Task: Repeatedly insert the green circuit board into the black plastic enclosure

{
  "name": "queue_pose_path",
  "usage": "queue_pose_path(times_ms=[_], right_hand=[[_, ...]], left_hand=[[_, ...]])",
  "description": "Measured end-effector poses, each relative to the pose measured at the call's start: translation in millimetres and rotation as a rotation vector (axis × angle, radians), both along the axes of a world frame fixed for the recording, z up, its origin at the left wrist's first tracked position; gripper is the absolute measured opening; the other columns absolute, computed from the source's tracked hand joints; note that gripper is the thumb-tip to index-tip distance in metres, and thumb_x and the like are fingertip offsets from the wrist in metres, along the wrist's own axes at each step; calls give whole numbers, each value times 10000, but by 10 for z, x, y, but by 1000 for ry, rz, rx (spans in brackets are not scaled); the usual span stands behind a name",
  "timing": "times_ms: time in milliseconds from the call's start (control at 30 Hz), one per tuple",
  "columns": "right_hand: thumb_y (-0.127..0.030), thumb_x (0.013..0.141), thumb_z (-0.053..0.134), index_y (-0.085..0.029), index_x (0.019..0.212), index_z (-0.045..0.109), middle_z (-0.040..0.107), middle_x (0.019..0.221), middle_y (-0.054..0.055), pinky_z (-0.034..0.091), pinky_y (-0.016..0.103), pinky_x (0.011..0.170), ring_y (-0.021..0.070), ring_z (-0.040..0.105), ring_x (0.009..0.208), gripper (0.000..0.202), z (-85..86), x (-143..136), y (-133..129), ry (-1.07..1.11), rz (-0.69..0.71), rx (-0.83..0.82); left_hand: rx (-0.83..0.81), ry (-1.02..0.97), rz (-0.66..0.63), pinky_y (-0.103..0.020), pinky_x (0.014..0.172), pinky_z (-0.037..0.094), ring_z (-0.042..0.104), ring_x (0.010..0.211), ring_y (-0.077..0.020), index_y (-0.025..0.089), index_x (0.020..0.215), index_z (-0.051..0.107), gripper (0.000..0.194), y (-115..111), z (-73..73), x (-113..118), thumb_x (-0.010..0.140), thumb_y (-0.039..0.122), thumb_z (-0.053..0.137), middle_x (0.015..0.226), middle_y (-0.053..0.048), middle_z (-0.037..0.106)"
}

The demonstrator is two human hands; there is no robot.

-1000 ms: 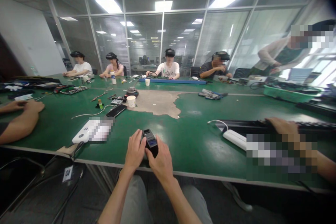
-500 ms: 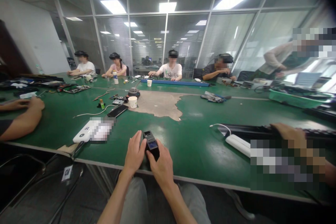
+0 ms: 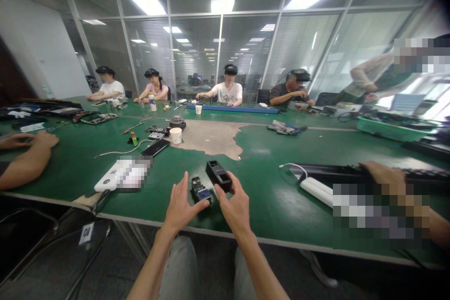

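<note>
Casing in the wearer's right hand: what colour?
The casing is black; it shows best in the head view.

Green tabletop (image 3: 272, 197) leaves passage between the black casing (image 3: 216, 173) and the white device (image 3: 317, 191), which blocks farther right.

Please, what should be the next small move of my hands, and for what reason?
I would probably lay the black cover on the green table, right of the circuit board: the right hand holds the cover, and the board lies exposed by the left hand. That should free the right hand.
</note>
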State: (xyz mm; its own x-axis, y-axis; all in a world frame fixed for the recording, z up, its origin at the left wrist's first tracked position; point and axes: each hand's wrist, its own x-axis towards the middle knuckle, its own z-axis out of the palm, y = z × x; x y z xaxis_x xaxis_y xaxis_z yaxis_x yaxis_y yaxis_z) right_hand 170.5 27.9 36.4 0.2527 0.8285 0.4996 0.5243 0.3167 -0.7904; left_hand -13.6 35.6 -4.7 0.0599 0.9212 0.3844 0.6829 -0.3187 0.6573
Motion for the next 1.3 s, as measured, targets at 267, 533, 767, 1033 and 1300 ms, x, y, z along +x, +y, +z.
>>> queue_pose_path(times_ms=[267, 533, 767, 1033, 1300], right_hand=[[-388, 830, 563, -178, 1298, 551, 674, 1159, 112, 487, 409, 910, 254, 630, 1036, 513, -302, 152, 111, -102, -40, -51], [-340, 826, 555, -164, 1297, 537, 664, 1158, 126, 481, 443, 918, 283, 616, 1056, 502, -387, 181, 134, -186, -51, -89], [-304, 815, 567, -122, 1333, 505, 625, 1242, 162, 459, 470, 975, 304, 583, 1134, 552, -496, 206, 135, -214, -92, -50], [-367, 807, 628, -90, 1397, 437, 573, 1309, 178, 415, 483, 1040, 319, 522, 1210, 680, -480, 223, 111, -199, -84, -66], [-248, 841, 549, -120, 1356, 503, 594, 1318, 137, 425, 458, 1050, 279, 548, 1215, 532, -467, 229, 104, -193, -14, -53]], left_hand=[[34, 150, -40, -628, 1160, 135, 230, 1450, -388, 182, 1538, -68, 1348, 8, -8, 38, 589, 689, 743, 1558, -213, 267], [30, 207, -29, -637, 1143, 153, 336, 1384, -394, 166, 1539, -56, 1280, -7, 36, 60, 644, 639, 727, 1478, -211, 379], [43, 200, -36, -635, 1134, 168, 393, 1337, -400, 178, 1542, -40, 1227, -14, 51, 65, 669, 582, 722, 1414, -199, 444], [40, 176, -48, -633, 1151, 145, 352, 1381, -386, 195, 1543, -40, 1201, -20, 52, 75, 695, 559, 728, 1480, -190, 395], [48, -179, 33, -532, 1184, 209, 207, 1473, -293, 272, 1541, 69, 852, -18, 30, 28, 888, 545, 545, 1605, -121, 184]])
